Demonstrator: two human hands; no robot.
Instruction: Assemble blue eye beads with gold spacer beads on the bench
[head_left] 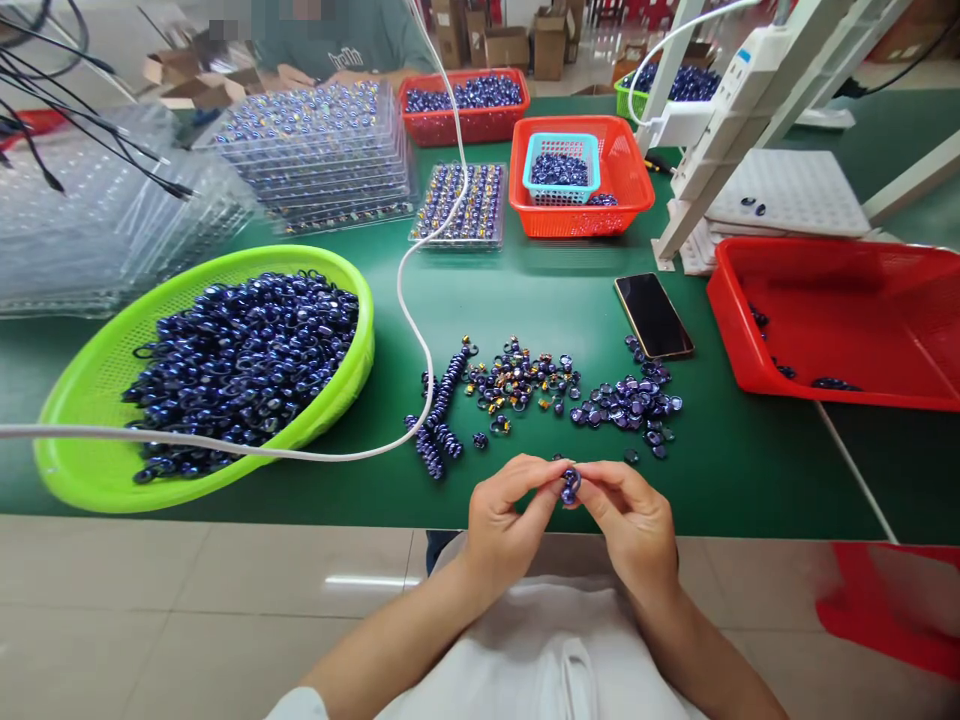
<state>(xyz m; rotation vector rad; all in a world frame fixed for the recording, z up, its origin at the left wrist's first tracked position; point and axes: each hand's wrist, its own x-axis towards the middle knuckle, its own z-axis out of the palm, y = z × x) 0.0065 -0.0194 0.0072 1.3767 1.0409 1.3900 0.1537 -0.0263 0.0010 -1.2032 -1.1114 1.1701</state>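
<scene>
My left hand (pixel 510 515) and my right hand (pixel 630 515) meet at the table's front edge. Between their fingertips is a small shiny blue ring-shaped piece (pixel 571 486), pinched from both sides; the fingers partly cover it. Just beyond the hands lie a loose pile of blue and gold pieces (pixel 517 375), a pile of flat dark-blue caps (pixel 626 403) and a stacked row of blue rings (pixel 450 385). A large green basket (pixel 364 310), heaped with blue ring-shaped pieces (pixel 255 350), stands to the left.
A white cable (pixel 409 310) loops over the table. A phone (pixel 654 315) and a red tray (pixel 847 340) lie right. Behind are an orange basket (pixel 634 190), a filled clear tray (pixel 459 205), stacked clear trays (pixel 322 160) and a metal post (pixel 705 150). A person (pixel 352 50) sits opposite.
</scene>
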